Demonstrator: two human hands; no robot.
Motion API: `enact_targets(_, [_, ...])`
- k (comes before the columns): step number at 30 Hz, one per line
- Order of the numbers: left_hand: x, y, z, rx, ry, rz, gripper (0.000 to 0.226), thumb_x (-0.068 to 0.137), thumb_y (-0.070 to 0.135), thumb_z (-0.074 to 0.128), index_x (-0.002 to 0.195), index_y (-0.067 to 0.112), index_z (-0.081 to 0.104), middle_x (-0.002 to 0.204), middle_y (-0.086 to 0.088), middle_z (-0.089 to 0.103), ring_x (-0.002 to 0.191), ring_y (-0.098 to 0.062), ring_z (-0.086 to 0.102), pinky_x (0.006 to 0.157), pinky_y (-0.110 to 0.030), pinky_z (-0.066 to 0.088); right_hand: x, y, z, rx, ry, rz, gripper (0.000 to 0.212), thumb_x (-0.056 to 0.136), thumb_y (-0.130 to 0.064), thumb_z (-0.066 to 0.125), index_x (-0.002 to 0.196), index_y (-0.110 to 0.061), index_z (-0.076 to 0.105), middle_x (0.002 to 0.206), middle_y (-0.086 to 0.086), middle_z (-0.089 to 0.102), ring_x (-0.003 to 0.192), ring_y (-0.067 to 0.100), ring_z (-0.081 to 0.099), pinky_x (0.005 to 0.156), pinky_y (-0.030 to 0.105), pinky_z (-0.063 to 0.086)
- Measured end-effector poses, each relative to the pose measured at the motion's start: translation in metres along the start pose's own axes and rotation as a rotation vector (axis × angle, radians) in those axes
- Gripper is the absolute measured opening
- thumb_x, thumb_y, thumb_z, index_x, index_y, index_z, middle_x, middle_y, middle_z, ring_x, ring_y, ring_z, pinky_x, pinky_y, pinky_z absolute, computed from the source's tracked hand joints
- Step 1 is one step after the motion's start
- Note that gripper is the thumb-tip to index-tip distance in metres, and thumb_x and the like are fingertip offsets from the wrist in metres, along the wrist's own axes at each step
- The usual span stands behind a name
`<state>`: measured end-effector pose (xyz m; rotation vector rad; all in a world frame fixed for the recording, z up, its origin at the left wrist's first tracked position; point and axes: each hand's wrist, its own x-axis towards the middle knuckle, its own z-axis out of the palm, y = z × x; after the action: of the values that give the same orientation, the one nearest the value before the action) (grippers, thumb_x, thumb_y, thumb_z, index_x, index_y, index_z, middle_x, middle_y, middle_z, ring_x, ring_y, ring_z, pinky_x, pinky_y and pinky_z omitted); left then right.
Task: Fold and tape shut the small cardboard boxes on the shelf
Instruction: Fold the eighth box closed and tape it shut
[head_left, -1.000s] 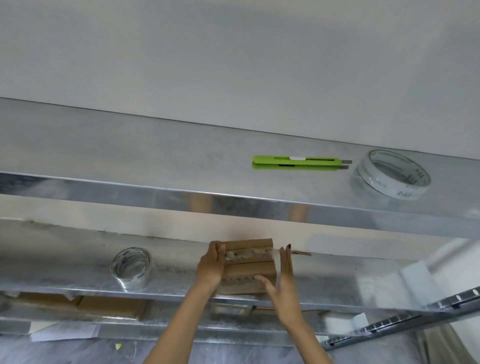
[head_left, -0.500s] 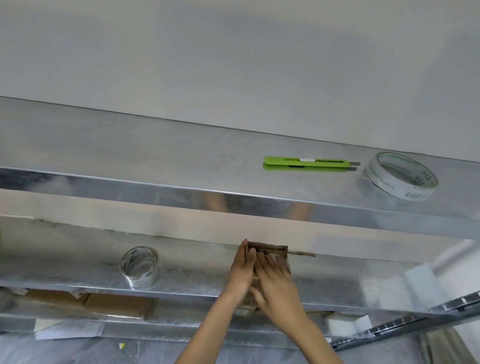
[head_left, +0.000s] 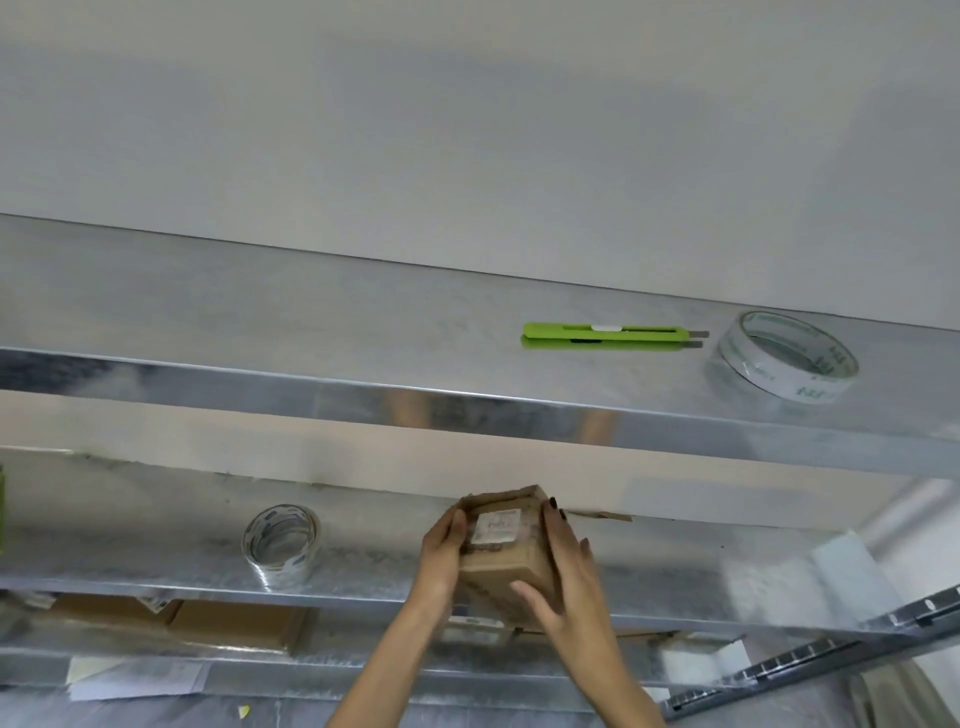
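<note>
The box (head_left: 506, 564) is at the middle shelf's (head_left: 156, 551) front edge, long axis pointing back, between the left hand (head_left: 441, 556), fingers curled round it, and the right hand (head_left: 569, 571), fingers straight, pressing; the tape roll (head_left: 280, 543) lies nearer the left hand.

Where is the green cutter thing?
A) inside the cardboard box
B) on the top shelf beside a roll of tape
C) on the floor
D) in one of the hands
B: the green cutter lies on the top shelf just left of a roll of tape, while the left hand and right hand are both on the cardboard box lower down.
</note>
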<state>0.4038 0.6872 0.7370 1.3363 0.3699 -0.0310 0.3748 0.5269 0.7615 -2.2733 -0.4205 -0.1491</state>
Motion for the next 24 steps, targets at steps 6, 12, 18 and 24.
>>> enact_targets(6, [0.012,-0.014,-0.027,0.178,0.068,-0.08,0.031,0.103,0.029,0.033,0.115,0.016,0.058,0.12,-0.004,0.06,0.104,-0.014,0.055,0.088,-0.019,0.038,0.031,-0.01,0.033,-0.546,-0.258,-0.214,0.086,0.076,-0.048,0.07,0.145,-0.015,0.031,0.145,0.005,0.044,0.129,0.022,0.049,0.106,0.045,0.04])
enact_targets(12, [0.006,-0.001,-0.026,0.153,0.03,-0.007,0.026,0.101,0.024,0.035,0.119,0.014,0.051,0.109,0.008,0.06,0.106,-0.007,0.054,0.082,-0.003,0.037,0.031,-0.02,0.071,-0.566,-0.355,-0.194,0.093,0.061,-0.027,0.082,0.142,-0.01,0.041,0.147,0.009,0.041,0.134,0.024,0.042,0.111,0.038,0.027])
enact_targets(18, [0.009,-0.005,-0.03,0.287,0.03,-0.007,0.036,0.102,0.032,0.032,0.128,0.014,0.05,0.118,0.004,0.056,0.112,-0.012,0.052,0.089,-0.016,0.032,0.025,-0.003,0.053,-0.642,-0.291,-0.239,0.089,0.059,-0.053,0.078,0.134,-0.014,0.053,0.14,0.007,0.051,0.124,0.022,0.053,0.105,0.038,0.038])
enact_targets(24, [0.009,-0.001,-0.029,0.407,0.025,-0.04,0.047,0.1,0.041,0.027,0.134,0.015,0.046,0.13,-0.004,0.055,0.115,-0.016,0.05,0.089,-0.02,0.033,0.011,0.017,0.024,-0.523,-0.249,-0.038,0.077,0.088,-0.061,0.035,0.148,-0.013,0.029,0.156,0.008,0.02,0.141,0.018,0.027,0.114,0.032,0.024])
